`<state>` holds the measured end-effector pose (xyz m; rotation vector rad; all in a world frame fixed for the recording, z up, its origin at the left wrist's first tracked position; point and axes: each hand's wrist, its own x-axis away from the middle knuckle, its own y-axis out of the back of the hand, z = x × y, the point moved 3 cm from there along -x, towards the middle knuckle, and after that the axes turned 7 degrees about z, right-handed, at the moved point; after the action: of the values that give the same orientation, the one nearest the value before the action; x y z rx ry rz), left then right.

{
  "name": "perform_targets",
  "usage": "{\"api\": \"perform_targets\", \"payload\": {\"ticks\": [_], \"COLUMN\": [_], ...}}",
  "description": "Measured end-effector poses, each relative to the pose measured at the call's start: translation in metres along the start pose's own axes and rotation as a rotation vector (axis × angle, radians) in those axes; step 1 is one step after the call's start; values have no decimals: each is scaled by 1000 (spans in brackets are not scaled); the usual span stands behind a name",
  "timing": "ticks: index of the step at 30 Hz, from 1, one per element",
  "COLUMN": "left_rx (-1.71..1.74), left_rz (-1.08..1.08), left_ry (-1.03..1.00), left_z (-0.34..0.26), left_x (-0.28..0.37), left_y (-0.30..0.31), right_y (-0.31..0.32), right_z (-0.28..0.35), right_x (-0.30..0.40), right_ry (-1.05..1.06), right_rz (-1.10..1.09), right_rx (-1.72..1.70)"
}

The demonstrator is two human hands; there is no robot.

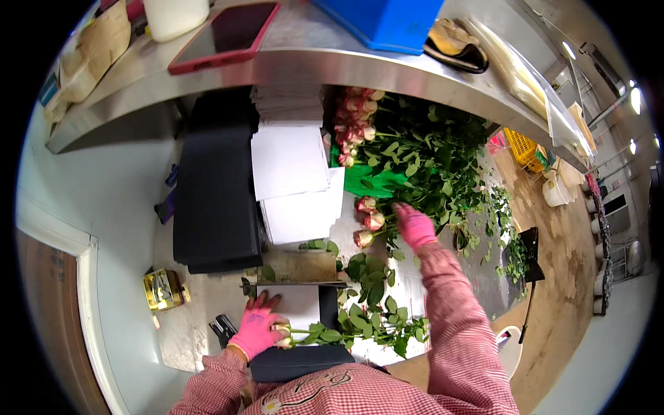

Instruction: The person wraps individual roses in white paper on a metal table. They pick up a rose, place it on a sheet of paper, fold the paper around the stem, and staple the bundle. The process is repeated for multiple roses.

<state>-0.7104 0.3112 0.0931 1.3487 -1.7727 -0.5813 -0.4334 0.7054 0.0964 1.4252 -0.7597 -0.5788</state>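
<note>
My left hand (259,327), in a pink glove, lies with fingers spread on a white paper sheet (295,303). Its thumb side touches pale rose heads (284,337), whose leafy stems (332,334) run to the right. Further forward, my right hand (415,225), also in a pink glove, reaches in among rose stems. Several cream-and-pink roses (373,221) lie just left of its fingertips; leaves hide whether it grips a stem. Beyond it, a large heap of leafy rose stems (430,140) lies with blooms (355,124) to the left, partly over green material (373,180).
White paper stacks (290,163) stand beside black stacked sheets (218,192). A black stapler (223,329) lies near my left hand. Above the work surface runs a metal shelf (295,65) with a red-cased phone (228,36) and blue bin (384,23). Loose leaves (371,275) lie around.
</note>
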Motion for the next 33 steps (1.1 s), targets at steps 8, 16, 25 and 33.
{"api": "perform_targets", "payload": {"ticks": [8, 16, 25, 33], "left_rx": [45, 43, 147, 75], "left_rz": [-38, -127, -202, -271], "left_ry": [-28, -34, 67, -118], "left_z": [10, 8, 15, 15], "left_x": [2, 5, 9, 13], "left_y": [-10, -8, -13, -20], "right_y": [134, 289, -36, -46], "right_z": [6, 116, 281, 287], "right_x": [20, 121, 131, 134], "right_ry": [170, 455, 635, 621], "right_rz": [-389, -66, 223, 413], "right_rx": [-990, 257, -324, -229]}}
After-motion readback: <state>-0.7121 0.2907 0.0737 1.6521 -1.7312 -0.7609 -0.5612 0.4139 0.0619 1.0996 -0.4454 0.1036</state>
